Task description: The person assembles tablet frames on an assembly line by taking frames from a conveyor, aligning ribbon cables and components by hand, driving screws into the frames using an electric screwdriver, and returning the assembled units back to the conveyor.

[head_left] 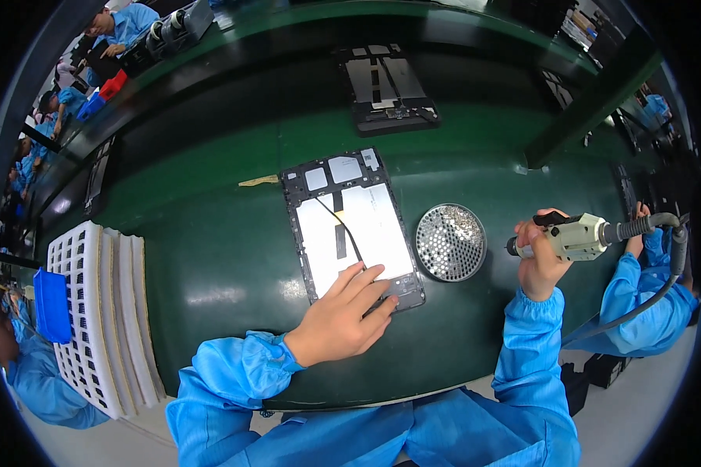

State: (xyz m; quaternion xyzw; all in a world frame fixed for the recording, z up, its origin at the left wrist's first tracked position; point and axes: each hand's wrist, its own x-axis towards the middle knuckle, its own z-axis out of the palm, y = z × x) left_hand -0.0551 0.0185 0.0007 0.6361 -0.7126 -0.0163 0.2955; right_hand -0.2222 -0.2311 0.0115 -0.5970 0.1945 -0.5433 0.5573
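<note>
A tablet (374, 214) lies on the worktop (210, 233), the left hand (346, 319) on its near end. Just to its right sits a dish (449, 265); farther right, a power screwdriver (582, 238) in the right hand (544, 263). Behind lies a second tablet (389, 87); stacked trays (121, 303) stand far left.

You have a broad dark green tabletop (218, 226), smooth and glossy (light smears across it in pale patches), and a round silver dish (444, 265) with a metallic shine. Your flat black rectangular device housing (411, 291) looks like matt plastic around a smooth silvery-white panel (371, 226); your pale beige handheld tool (580, 240) looks plastic, your blue sleeves (533, 335) creased cloth.
</note>
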